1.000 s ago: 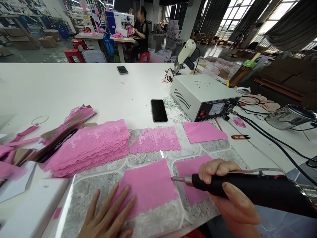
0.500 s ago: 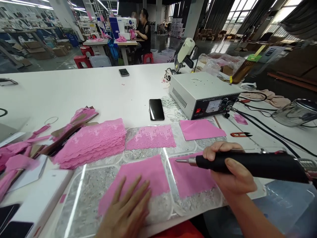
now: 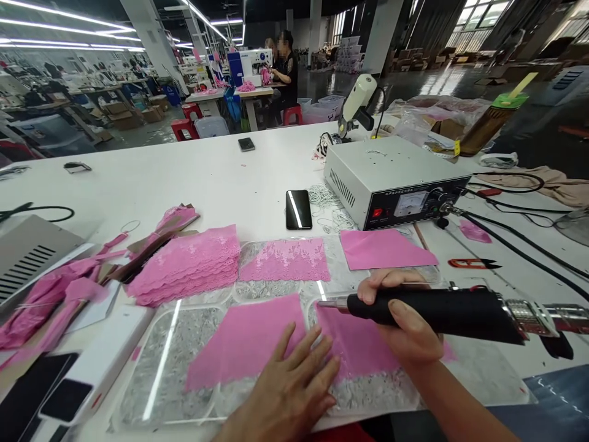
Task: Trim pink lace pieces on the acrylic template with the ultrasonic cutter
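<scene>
start with the white table (image 3: 193, 166), wide and bearing the whole layout. along its near edge, find the glossy grey mat (image 3: 488, 368): looks slick, so could let cloth skate under a light push. behind the mat, note the metal box (image 3: 400, 159), with black cables (image 3: 485, 223) trailing off to the right; could snag on a passing sleeve. at left, see the lace pile (image 3: 188, 264), stacked in loose layers; might slump from a stray bump.

closer in, find the left pink piece (image 3: 248, 337) and the right pink piece (image 3: 368, 350) lying on the mat, parted by a narrow gap. could ruck or drift askew through uneven pressure. next, take in the black tool (image 3: 437, 313), gripped firmly in the right hand (image 3: 416, 344). see the left hand (image 3: 294, 380) spread flat, grasping nothing, laid across the gap. could get nicked by a slip of the tool. last, check the metal tip (image 3: 334, 303), over the right piece's upper left corner; cannot tell touching from hovering. might mark the cloth through a careless tilt.
</scene>
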`<state>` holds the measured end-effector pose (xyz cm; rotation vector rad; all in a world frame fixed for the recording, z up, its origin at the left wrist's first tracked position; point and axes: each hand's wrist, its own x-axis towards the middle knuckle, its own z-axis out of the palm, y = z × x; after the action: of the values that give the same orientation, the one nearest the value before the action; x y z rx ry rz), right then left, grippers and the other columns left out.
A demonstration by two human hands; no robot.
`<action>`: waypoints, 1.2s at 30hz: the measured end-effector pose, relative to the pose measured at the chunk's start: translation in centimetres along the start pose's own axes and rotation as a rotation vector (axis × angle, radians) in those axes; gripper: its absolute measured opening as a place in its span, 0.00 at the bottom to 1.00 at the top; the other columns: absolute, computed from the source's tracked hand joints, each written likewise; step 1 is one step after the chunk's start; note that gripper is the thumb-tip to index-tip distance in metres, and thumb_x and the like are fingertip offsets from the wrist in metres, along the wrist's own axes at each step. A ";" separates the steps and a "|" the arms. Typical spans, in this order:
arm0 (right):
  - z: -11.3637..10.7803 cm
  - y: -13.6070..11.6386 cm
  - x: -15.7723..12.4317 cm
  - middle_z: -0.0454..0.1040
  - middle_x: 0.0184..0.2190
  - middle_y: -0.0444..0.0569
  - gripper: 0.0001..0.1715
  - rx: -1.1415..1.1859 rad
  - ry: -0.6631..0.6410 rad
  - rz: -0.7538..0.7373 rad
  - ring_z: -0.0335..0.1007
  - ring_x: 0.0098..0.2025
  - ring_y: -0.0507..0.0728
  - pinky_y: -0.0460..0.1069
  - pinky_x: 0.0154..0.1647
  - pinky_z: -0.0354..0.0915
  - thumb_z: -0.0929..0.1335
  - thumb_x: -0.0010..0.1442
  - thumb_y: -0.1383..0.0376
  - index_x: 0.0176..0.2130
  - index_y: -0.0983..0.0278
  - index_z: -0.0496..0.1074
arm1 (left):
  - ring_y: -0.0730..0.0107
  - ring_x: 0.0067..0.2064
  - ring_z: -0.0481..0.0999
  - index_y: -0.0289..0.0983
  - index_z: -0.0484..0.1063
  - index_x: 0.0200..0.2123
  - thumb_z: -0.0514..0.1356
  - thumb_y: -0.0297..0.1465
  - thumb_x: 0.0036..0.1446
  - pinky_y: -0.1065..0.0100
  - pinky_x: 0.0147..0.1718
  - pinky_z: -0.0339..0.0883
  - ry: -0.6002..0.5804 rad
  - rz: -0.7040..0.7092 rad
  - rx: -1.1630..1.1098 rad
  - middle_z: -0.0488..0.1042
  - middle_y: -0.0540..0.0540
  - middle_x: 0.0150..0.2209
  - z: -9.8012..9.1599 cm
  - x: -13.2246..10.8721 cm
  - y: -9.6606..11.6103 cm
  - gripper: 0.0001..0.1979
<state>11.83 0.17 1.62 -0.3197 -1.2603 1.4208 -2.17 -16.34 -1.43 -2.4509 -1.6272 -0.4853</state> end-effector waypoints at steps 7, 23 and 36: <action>0.0 0.4 0.0 0.71 0.32 0.45 0.06 -0.030 -0.013 -0.010 0.68 0.28 0.54 0.54 0.30 0.68 0.68 0.57 0.63 0.37 0.60 0.71 | 0.62 0.66 0.62 0.38 0.71 0.55 0.54 0.37 0.68 0.52 0.69 0.25 0.027 -0.014 -0.001 0.72 0.50 0.58 0.1 0.0 -0.1 0.16; -1.8 -1.0 1.3 0.70 0.30 0.45 0.07 0.000 0.209 -0.077 0.68 0.26 0.53 0.52 0.28 0.67 0.68 0.51 0.65 0.34 0.61 0.72 | 0.55 0.67 0.59 0.37 0.72 0.55 0.56 0.37 0.66 0.45 0.68 0.27 0.069 0.092 0.067 0.72 0.46 0.58 0.9 -0.1 -0.9 0.17; -8.4 -2.9 0.8 0.71 0.26 0.44 0.08 -0.137 0.453 -0.184 0.65 0.23 0.51 0.50 0.26 0.64 0.67 0.44 0.66 0.29 0.63 0.72 | 0.66 0.69 0.55 0.41 0.75 0.49 0.58 0.43 0.65 0.53 0.69 0.35 0.301 0.018 -0.048 0.78 0.50 0.51 3.3 0.3 -1.0 0.16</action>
<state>19.71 4.34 1.06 -0.5696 -0.9854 1.0334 -2.41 -14.69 -4.47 -2.2859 -1.4837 -0.8527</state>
